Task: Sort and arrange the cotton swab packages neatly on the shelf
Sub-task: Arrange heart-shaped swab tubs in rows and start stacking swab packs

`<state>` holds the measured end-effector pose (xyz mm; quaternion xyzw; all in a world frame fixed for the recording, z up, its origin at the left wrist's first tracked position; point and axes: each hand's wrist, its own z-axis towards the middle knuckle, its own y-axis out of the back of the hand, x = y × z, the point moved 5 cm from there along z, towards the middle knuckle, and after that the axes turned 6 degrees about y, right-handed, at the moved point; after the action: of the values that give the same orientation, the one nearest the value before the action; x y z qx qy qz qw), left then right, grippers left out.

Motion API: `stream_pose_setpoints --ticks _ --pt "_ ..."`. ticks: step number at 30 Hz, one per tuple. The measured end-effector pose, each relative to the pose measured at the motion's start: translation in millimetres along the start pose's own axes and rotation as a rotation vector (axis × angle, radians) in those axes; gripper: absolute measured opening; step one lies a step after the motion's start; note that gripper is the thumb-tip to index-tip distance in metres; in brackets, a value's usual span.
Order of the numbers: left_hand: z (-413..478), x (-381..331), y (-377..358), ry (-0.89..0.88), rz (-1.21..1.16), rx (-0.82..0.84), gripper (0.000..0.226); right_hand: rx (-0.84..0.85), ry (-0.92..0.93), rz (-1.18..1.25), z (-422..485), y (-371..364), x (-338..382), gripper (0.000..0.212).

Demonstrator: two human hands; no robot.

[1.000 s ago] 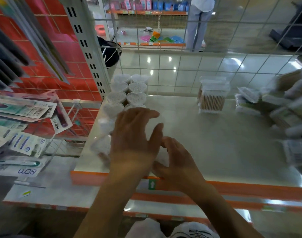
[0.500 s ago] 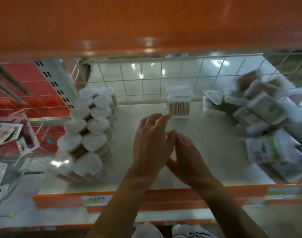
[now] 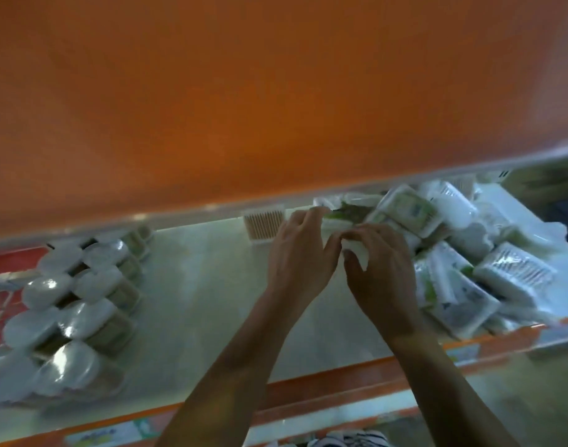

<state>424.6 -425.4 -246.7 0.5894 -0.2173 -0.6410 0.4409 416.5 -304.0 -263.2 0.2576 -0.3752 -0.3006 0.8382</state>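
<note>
Overhead, orange shelf (image 3: pixel 276 91) blocks view; tubs (image 3: pixel 82 301) at L, packs (image 3: pixel 489 240) heaped R.

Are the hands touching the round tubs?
No, the left hand and right hand are at the pile of flat packs, not the round tubs.

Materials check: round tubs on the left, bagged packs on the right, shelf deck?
The round tubs: likely clear rigid plastic, glossy; glare spots, tan sticks show through. The bagged packs: thin plastic film; wrinkled, shiny. The shelf deck: pale, smooth, semi-gloss, perhaps painted metal; blur leaves it open.
</note>
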Motion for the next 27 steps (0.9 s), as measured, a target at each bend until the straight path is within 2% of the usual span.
stream_pose_setpoints --ticks 3,5,7,11,13,15,19,24,27 --pt "3 -10 -9 -0.044 0.008 0.013 0.047 -0.187 -0.030 -0.075 11 28 -16 0.027" --pt "4 -15 -15 -0.051 0.007 0.019 0.048 -0.245 -0.033 -0.155 20 42 -31 0.033" --pt "2 -19 -21 -0.039 -0.002 0.026 0.049 -0.203 -0.056 -0.211 29 48 -49 0.045" --pt "-6 -22 -31 -0.004 -0.033 0.043 0.049 0.023 -0.148 -0.243 39 41 -79 0.076" --pt "-11 -22 -35 0.006 -0.040 0.053 0.048 0.110 -0.197 -0.240 39 35 -87 0.082" --pt "-17 -22 -37 0.019 -0.057 0.053 0.048 0.121 -0.188 -0.262 38 33 -89 0.078" --pt "-26 -18 -36 0.063 -0.082 0.027 0.047 0.049 -0.103 -0.289 38 34 -90 0.056" --pt "-33 -10 -32 0.111 -0.119 -0.009 0.046 -0.049 -0.071 -0.279 33 42 -85 0.049" --pt "-35 -5 -26 0.147 -0.218 -0.006 0.043 -0.083 0.002 -0.066 28 43 -61 0.048"
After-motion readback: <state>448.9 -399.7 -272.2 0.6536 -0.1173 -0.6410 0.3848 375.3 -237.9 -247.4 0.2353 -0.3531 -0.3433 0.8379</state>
